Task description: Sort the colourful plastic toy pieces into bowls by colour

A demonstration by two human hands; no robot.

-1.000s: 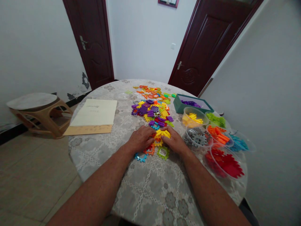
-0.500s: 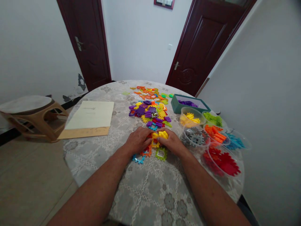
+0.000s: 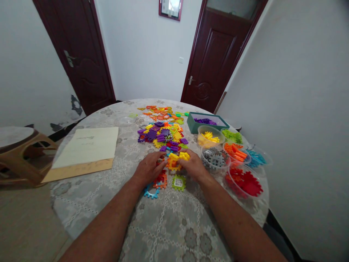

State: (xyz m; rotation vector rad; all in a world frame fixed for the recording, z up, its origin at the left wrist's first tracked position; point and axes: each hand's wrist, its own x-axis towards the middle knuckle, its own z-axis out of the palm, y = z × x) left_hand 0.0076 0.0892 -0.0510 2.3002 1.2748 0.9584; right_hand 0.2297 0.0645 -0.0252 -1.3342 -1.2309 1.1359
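Observation:
My right hand [image 3: 193, 166] is closed on several small yellow plastic building pieces [image 3: 184, 155], pinched between thumb and fingers. Beneath them lies a yellow-orange square frame piece [image 3: 173, 165]. Just left of it, my left hand [image 3: 149, 168] rests low over the table, thumb and forefinger apart, with no piece visible between them. Below the left fingers are an orange square frame [image 3: 161, 180] and a light blue toothed piece [image 3: 151, 192]. A lime green toothed square [image 3: 179, 183] lies on the cloth nearer to me. Beyond both hands is a mixed pile of purple and yellow toothed pieces [image 3: 152, 135].
At right stand clear tubs of yellow [image 3: 208, 138], grey [image 3: 216, 158], orange [image 3: 236, 152], blue [image 3: 256, 158], green [image 3: 231, 136] and red pieces [image 3: 247, 182]. A green box [image 3: 194, 125] holds purple pieces. Orange flat pieces [image 3: 160, 113] lie farther back; paper on a board [image 3: 84, 147] is at left.
The view has swung, so the table appears farther left and slightly lower. My left fingers have drawn slightly away from the yellow pieces, while my right hand still holds them.

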